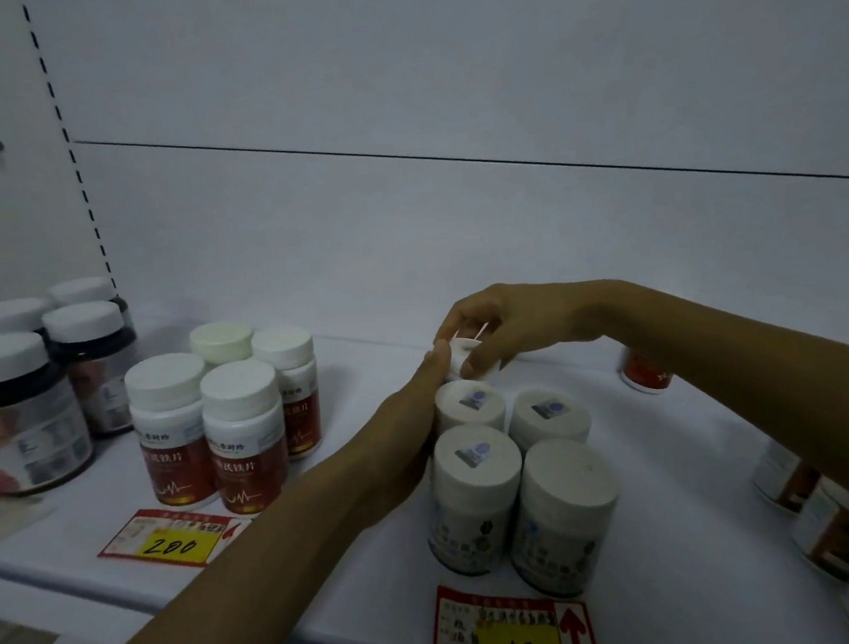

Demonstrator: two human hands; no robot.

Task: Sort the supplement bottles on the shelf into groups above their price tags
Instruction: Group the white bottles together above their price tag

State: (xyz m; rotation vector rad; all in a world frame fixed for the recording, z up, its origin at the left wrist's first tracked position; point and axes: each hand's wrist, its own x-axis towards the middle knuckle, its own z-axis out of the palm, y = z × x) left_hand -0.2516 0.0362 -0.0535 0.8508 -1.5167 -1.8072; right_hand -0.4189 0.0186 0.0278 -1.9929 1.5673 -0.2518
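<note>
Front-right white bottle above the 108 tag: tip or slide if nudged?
The white bottle looks tall for its base, so a push near the cap would probably tip it. Neighbouring bottles left and behind likely brace it. Rigid plastic; pushed low, it probably slides.

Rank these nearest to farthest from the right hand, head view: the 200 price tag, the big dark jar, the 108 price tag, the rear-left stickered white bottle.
From the right hand:
1. Stickered white bottle, just below it, rear-left of its group.
2. 108 price tag, front edge, below that group.
3. 200 price tag, front edge, leftward.
4. Dark jar, far left.
</note>
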